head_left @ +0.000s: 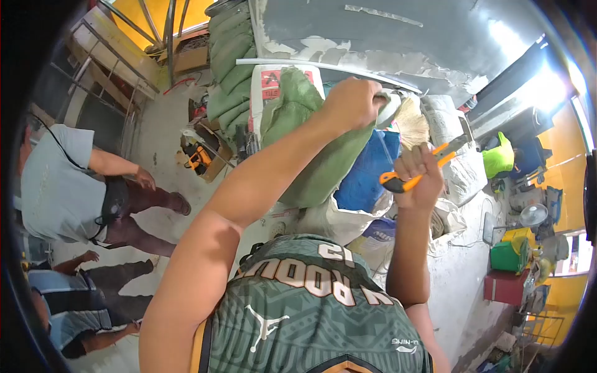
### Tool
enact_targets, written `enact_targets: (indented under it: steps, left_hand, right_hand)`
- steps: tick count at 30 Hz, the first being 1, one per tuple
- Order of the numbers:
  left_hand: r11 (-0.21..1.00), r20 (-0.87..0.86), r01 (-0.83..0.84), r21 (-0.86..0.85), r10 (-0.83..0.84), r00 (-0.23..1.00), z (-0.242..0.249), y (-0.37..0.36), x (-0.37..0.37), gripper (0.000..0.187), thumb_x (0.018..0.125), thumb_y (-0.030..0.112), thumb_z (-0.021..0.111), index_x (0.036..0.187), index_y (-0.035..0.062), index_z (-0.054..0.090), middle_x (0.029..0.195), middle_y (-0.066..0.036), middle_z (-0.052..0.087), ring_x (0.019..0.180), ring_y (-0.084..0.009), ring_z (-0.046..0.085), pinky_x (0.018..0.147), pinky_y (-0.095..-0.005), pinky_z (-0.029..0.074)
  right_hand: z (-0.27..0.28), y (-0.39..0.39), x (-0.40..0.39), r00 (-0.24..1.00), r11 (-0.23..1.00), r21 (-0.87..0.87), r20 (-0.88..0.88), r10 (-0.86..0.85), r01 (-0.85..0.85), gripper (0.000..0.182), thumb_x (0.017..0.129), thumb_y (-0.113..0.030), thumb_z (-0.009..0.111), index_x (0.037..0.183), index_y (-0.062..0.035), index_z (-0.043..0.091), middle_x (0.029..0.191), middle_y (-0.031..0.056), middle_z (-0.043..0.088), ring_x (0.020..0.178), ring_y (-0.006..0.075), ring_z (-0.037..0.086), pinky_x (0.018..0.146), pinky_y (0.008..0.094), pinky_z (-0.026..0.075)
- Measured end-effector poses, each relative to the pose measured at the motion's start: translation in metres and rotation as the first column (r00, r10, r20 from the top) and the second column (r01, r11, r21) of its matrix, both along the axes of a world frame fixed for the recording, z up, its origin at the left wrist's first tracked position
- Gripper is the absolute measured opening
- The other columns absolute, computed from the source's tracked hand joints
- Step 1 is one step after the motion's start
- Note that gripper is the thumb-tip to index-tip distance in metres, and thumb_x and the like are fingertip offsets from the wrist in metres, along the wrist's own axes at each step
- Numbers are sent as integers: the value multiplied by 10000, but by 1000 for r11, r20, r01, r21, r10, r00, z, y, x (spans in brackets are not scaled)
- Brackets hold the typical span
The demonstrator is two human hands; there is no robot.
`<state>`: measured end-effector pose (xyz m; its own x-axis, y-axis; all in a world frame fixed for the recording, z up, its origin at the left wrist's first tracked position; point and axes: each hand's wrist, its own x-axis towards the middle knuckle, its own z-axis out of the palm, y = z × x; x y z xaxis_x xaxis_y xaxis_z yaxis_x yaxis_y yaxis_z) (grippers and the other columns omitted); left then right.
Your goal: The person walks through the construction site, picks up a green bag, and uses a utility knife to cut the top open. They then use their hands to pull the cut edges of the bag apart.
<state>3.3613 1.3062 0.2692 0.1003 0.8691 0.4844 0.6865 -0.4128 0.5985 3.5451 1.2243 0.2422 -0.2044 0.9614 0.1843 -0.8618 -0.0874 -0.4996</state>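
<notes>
My left hand (353, 104) is raised, its fingers closed on the top edge of a green woven sack (329, 165). The sack hangs down from it in front of me. On the right, my right hand (421, 177) is wrapped round an orange and black utility knife (444, 158), its blade end pointing up and right. A blue bag (371, 168) stands in an open white sack (339, 221) just behind and beside the green one. A straw broom head (410, 122) shows above my right hand.
Two people stand at the left, one in a grey shirt (56, 180). Stacked green sacks (230, 74) rise along the wall behind. A cardboard box with an orange tool (199, 160) sits on the floor. White sacks (465, 177), a green bin (507, 256) and a fan (534, 214) stand rightward.
</notes>
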Motion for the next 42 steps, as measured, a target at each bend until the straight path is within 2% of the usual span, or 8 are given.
enact_targets:
  steps: [7, 15, 17, 23, 29, 31, 35, 42]
  left_hand:
    - [928, -103, 299, 221, -283, 954, 38, -104, -24, 479, 796, 204, 722, 1232, 71, 577, 1306, -159, 524, 1214, -340, 503, 1009, -468, 401]
    - [854, -328, 519, -43, -502, 800, -18, -119, -39, 135, 816, 166, 701, 910, 71, 680, 913, -33, 673, 1087, -295, 606, 1120, -511, 306]
    - [876, -338, 482, -16, -458, 822, -25, -135, -51, 89, 797, 181, 728, 838, 109, 694, 926, -8, 668, 1100, -274, 599, 1125, -554, 275]
    - [910, -333, 414, 12, -386, 860, -49, -175, -53, 113, 802, 220, 735, 840, 119, 701, 1015, 45, 684, 932, -249, 547, 856, -466, 383]
    - [880, 262, 316, -355, -231, 937, -86, -179, -70, 229, 895, 274, 696, 902, 48, 657, 974, -81, 676, 758, -193, 553, 655, -295, 433]
    - [770, 867, 503, -392, 127, 481, -94, -177, -61, 251, 957, 245, 646, 911, -1, 630, 917, -91, 667, 682, -138, 534, 617, -278, 434]
    - [742, 864, 454, -493, 357, 355, -91, -167, -39, 280, 973, 235, 631, 893, -33, 636, 866, -53, 661, 658, -95, 517, 630, -254, 433]
    - [844, 575, 145, -516, 216, 789, -83, -151, -32, 183, 944, 193, 654, 893, 23, 697, 666, -1, 614, 593, -52, 487, 533, -279, 390]
  right_hand:
    - [25, -47, -23, 984, 979, 100, 15, -178, 176, 143, 988, -135, 539, 874, -71, 479, 677, -12, 409, 574, 110, 407, 556, 279, 383]
    - [9, -52, -12, 984, 990, 128, 157, -82, 62, 135, 1011, -124, 511, 1047, 5, 528, 833, 97, 584, 775, 226, 609, 671, 367, 518]
    - [13, -46, -12, 863, 934, 39, 371, -343, 354, 210, 1013, -132, 514, 1146, 25, 553, 880, 129, 628, 768, 202, 615, 652, 350, 527]
    - [-6, -30, -15, 428, 992, 129, 896, -116, -2, 334, 859, -222, 745, 1105, -18, 647, 750, 7, 568, 686, 92, 501, 648, 275, 439]
    - [-28, -30, -37, 241, 903, 373, 916, -322, -211, 277, 813, -174, 749, 986, 13, 640, 817, 181, 641, 746, 356, 635, 659, 382, 497]
    - [-34, -33, -36, 251, 886, 391, 910, -331, -248, 238, 780, -122, 739, 958, 0, 639, 822, 171, 635, 780, 359, 634, 658, 390, 498]
    - [-52, -41, -35, 351, 795, 535, 830, -433, -285, 236, 723, -53, 715, 950, -43, 653, 829, 120, 632, 774, 333, 644, 659, 389, 504]
    - [-49, -32, -19, 349, 913, 407, 859, -374, -24, 197, 829, -117, 735, 765, -4, 587, 587, 77, 501, 540, 146, 465, 525, 299, 414]
